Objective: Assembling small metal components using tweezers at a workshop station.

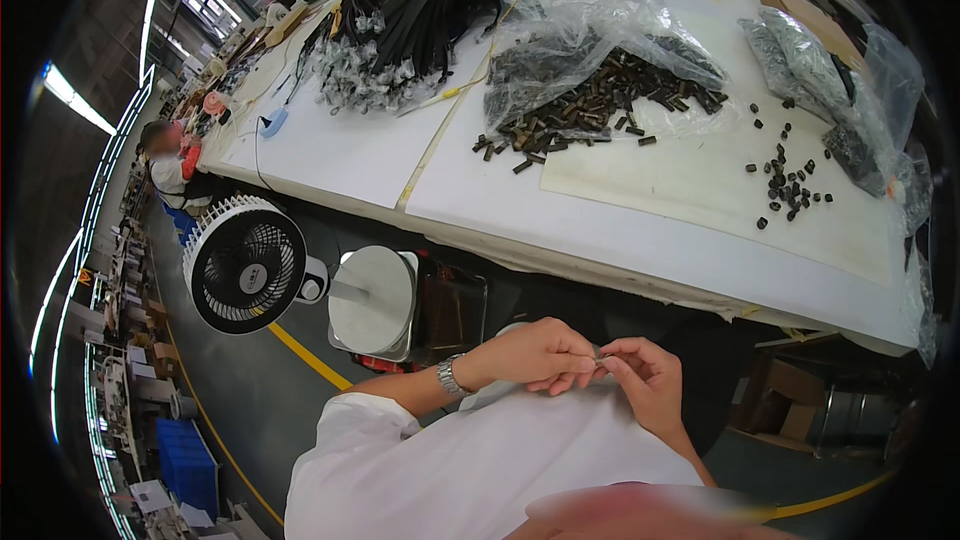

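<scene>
Close in front of my white-clothed body, my left hand (pixel 545 353) and my right hand (pixel 648 380) meet at the fingertips. Both are closed in a pinch. Something tiny and pale seems to sit between the fingers, too small to name. A metal-band watch (pixel 451 375) is on my left wrist. Beyond my hands, on the white table (pixel 340 160), a heap of short dark tubes (pixel 570 110) spills from a clear plastic bag (pixel 590 10). Smaller dark round pieces (pixel 785 180) lie scattered to the right.
A tied bundle of black straps (pixel 430 15) lies at the table's far left, near a blue object (pixel 272 122). Clear bags (pixel 800 55) are at the right. A fan (pixel 245 265) and its round white base (pixel 372 300) stand left. Another person (pixel 172 165) sits farther off.
</scene>
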A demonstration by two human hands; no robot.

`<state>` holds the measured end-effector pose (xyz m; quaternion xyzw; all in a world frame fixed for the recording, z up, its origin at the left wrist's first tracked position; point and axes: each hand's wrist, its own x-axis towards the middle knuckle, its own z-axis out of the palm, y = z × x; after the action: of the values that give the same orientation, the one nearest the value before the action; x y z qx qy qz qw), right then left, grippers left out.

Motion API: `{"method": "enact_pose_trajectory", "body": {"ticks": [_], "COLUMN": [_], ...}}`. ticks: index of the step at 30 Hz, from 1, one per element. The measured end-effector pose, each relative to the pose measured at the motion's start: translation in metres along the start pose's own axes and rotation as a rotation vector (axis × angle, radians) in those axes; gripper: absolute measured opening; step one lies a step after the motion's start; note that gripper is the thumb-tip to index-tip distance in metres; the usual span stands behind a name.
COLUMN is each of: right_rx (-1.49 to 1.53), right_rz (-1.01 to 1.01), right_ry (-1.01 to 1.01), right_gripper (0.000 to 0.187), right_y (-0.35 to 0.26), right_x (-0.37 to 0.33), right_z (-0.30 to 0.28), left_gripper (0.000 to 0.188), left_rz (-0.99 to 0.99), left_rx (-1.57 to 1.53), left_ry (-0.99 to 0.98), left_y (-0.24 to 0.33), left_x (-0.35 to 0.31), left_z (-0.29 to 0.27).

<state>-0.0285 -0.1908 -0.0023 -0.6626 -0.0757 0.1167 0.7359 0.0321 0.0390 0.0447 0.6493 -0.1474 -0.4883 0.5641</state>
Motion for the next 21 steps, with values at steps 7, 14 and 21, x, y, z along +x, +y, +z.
{"method": "enact_pose_trajectory", "body": {"ticks": [7,14,21], "right_rx": [0.149,0.301,0.947], "right_rz": [0.040,-0.011,0.105], "right_ry": [0.085,0.006,-0.262], "right_gripper": [0.013,0.016,0.017], "right_y": [0.004,0.005,0.047], "right_x": [-0.004,0.006,0.019], "right_z": [0.001,-0.003,-0.011], "left_gripper": [0.034,0.034,0.036], "left_rz": [-0.016,-0.066,-0.044], "left_rx": [-0.061,-0.506,-0.738], "left_ry": [-0.016,-0.178,-0.289], "left_y": [0.001,-0.012,-0.018], "left_x": [-0.003,0.007,0.015], "left_z": [0.001,-0.006,0.003]}}
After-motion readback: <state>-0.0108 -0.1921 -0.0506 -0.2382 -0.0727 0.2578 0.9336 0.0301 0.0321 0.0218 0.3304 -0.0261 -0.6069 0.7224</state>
